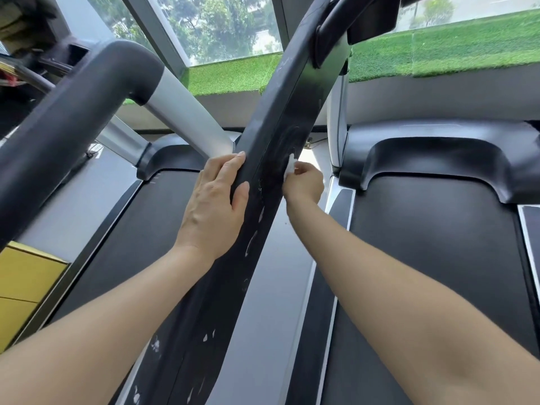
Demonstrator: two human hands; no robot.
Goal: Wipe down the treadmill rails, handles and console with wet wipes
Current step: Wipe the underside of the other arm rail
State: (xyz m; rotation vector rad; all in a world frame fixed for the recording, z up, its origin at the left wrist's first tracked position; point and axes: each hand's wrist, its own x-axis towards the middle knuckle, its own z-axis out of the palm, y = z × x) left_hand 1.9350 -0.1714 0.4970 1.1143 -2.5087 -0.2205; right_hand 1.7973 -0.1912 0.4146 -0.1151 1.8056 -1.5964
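Observation:
A long black treadmill rail (280,118) runs diagonally from the bottom centre up to the top right, its surface worn with pale scuffs. My left hand (213,206) rests on the rail's left edge, fingers straight and thumb laid across the top. My right hand (304,184) is on the rail's right side and pinches a small white wet wipe (290,168) against that edge. Most of the wipe is hidden inside my fingers.
A thick black handle (79,112) on a silver post (187,112) crosses the upper left. Two treadmill belts lie below, one on the left (140,238) and one on the right (432,244). Yellow boxes (26,282) sit at far left. Windows and green turf are ahead.

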